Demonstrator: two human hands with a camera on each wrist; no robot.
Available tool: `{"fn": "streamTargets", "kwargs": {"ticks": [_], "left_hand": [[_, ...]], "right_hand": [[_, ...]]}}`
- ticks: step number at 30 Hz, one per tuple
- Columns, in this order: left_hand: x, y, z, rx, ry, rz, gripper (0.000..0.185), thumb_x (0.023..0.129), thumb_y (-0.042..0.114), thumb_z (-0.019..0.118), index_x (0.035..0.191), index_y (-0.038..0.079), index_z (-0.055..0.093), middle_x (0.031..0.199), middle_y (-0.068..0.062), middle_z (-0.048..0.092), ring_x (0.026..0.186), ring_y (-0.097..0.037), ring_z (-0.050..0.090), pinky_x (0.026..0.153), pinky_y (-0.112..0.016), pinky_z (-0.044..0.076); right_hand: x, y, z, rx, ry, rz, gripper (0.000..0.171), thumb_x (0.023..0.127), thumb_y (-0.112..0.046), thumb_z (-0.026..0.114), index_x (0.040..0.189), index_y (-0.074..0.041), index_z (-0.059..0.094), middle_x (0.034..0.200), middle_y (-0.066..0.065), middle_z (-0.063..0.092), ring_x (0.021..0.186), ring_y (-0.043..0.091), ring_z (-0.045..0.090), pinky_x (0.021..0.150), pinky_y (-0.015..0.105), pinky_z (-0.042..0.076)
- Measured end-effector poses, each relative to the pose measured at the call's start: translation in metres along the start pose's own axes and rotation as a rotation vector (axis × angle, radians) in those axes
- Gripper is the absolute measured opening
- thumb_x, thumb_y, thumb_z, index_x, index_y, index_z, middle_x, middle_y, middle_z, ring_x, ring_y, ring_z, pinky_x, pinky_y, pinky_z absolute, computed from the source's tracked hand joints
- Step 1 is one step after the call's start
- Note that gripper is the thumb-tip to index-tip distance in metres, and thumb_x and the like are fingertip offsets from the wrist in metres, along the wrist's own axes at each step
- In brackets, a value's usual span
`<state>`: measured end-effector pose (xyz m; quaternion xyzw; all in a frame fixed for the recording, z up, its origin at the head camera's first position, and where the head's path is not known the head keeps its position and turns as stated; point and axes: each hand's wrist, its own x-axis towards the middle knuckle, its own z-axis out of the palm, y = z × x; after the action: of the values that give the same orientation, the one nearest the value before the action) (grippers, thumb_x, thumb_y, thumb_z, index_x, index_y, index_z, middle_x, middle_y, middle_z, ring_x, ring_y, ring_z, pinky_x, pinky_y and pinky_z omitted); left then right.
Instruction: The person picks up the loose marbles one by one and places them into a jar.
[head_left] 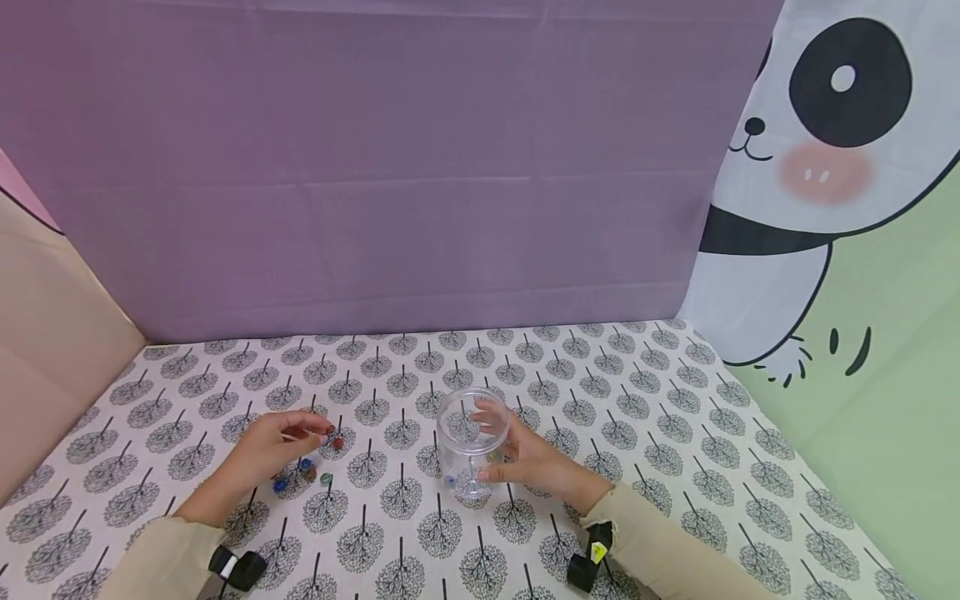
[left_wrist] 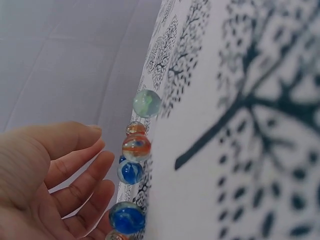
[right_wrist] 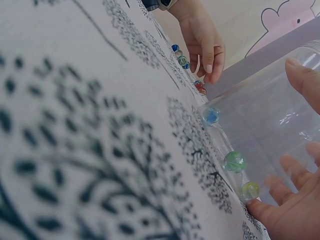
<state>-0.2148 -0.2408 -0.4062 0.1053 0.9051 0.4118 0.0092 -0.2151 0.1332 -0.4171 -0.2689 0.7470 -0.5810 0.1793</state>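
My right hand (head_left: 517, 458) holds a clear, lidless plastic jar (head_left: 453, 442) that stands upright on the cloth, thumb and fingers spread around its side. At the jar's bottom lie a blue marble (right_wrist: 211, 115), a green marble (right_wrist: 234, 161) and a yellow-green marble (right_wrist: 250, 190). To the left, my left hand (head_left: 277, 442) hovers low over loose glass marbles, its fingers loosely bent with nothing between them. Its fingertips are right beside a red marble (head_left: 337, 443). Nearer me lie a blue marble (head_left: 280, 484), a brownish marble (head_left: 309, 473) and a pale green marble (left_wrist: 146, 103).
A white cloth (head_left: 405, 533) with grey tree prints covers the table. Behind it hangs a purple fabric wall (head_left: 390, 167). A panda-printed panel (head_left: 847, 300) closes off the right side, a beige one (head_left: 60, 317) the left.
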Motion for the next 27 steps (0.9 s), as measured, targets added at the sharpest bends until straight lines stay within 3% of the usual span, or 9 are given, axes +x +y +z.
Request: {"fn": "streamTargets", "kwargs": {"ticks": [10,20,27], "left_hand": [[0.0020,-0.0037,0.0020,0.001,-0.002,0.004,0.026,0.086,0.015,0.067,0.110,0.003,0.067,0.109,-0.014,0.065,0.090,-0.021,0.058,0.072,-0.032,0.049],[0.0020,-0.0031,0.0019,-0.015,-0.018,-0.035,0.030,0.086,0.018,0.069,0.111,0.003,0.065,0.106,-0.012,0.065,0.089,-0.019,0.057,0.070,-0.032,0.049],[0.0064,-0.0068,0.0012,-0.050,-0.047,-0.070,0.031,0.087,0.016,0.066,0.115,0.003,0.063,0.114,-0.014,0.063,0.093,-0.018,0.058,0.078,-0.030,0.048]], "right_hand": [[-0.0001,-0.0001,-0.0006,0.017,-0.012,-0.007,0.090,0.078,-0.019,0.076,0.147,-0.030,0.020,0.150,0.007,0.030,0.136,0.031,0.032,0.111,0.047,0.025],[0.0013,0.0009,-0.0011,0.004,-0.018,-0.015,0.094,0.077,-0.019,0.077,0.149,-0.019,0.016,0.150,0.009,0.029,0.136,0.032,0.032,0.111,0.045,0.026],[0.0017,0.0002,-0.0011,-0.011,-0.019,-0.037,0.095,0.077,-0.021,0.077,0.149,-0.018,0.016,0.150,0.010,0.030,0.137,0.030,0.030,0.111,0.043,0.026]]}}
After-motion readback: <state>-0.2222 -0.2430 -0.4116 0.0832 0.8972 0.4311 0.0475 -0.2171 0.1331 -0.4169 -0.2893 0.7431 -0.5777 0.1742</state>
